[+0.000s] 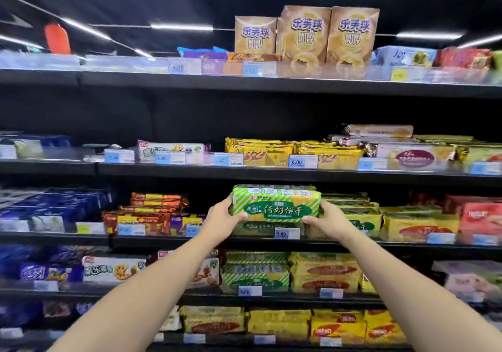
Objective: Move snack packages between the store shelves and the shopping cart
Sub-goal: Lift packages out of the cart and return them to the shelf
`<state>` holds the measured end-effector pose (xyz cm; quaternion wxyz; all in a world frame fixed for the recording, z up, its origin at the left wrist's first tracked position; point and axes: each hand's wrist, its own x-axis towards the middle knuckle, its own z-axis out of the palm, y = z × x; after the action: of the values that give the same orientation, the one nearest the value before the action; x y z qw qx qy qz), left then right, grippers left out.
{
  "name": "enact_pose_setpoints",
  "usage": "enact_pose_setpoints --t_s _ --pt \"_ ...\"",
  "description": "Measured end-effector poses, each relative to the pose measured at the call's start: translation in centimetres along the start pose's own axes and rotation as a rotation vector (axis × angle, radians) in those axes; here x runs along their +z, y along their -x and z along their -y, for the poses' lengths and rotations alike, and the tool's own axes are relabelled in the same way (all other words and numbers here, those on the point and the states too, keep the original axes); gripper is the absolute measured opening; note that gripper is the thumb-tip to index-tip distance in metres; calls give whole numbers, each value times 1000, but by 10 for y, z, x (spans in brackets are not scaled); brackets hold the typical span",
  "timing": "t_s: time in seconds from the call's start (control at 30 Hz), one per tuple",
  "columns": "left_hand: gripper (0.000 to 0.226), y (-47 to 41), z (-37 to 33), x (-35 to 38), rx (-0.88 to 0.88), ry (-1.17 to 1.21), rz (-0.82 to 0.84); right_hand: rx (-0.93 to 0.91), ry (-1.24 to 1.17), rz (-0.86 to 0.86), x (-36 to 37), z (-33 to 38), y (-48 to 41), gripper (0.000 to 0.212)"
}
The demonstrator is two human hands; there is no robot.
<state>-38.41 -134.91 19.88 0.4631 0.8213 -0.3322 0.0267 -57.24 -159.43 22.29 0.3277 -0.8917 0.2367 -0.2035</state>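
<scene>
Head view, facing a wall of store shelves. A green biscuit pack was held level and lengthwise between both hands, in front of the third shelf from the top and directly above a price tag marked 5.00.

The left hand gripped the pack's left end: the thumb lay along the lower front edge and the fingers curled round behind the end, out of sight. The right hand gripped the right end in mirror fashion, thumb at the lower front corner. Both bare forearms reached up from the bottom of the view.

Beneath the held pack, a second green pack lay on the shelf behind the clear front rail; whether the two touched could not be told.

On the same shelf, dark red packs and blue packs lay stacked to the left, and yellow packs and a red pack to the right.

On the shelf above, gold packs lay beside a tag marked 6.00. On the top shelf, three tan boxes stood upright side by side. The lower shelves held further green-striped packs and more yellow ones. The edges of the view were blurred.
</scene>
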Motion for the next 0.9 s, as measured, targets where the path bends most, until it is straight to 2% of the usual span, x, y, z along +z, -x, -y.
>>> enact_pose_setpoints --t_s 0.1,0.23,0.33,0.47,0.57,0.73,0.83,0.9 --pt "74 -15 7 4 -7 -1 -28 -19 47 1 3 0 -21 54" --pt "38 -28 14 7 -38 -63 -44 69 73 -8 13 2 -43 43" --pt "32 -36 18 10 -75 -77 -19 134 82 11 20 2 -51 42" --pt "41 -45 18 15 -100 -85 25 152 124 27 18 2 -59 55" --pt "66 -47 16 16 -83 -100 17 155 145 32 17 2 -62 70" --pt "71 -49 18 20 -137 -163 20 156 215 14 23 -4 -64 84" --pt "86 -46 19 22 -112 -148 -3 163 301 -42 26 -5 -63 77" --pt "76 -43 20 23 -118 -193 -22 161 390 -113 30 -5 -59 60"
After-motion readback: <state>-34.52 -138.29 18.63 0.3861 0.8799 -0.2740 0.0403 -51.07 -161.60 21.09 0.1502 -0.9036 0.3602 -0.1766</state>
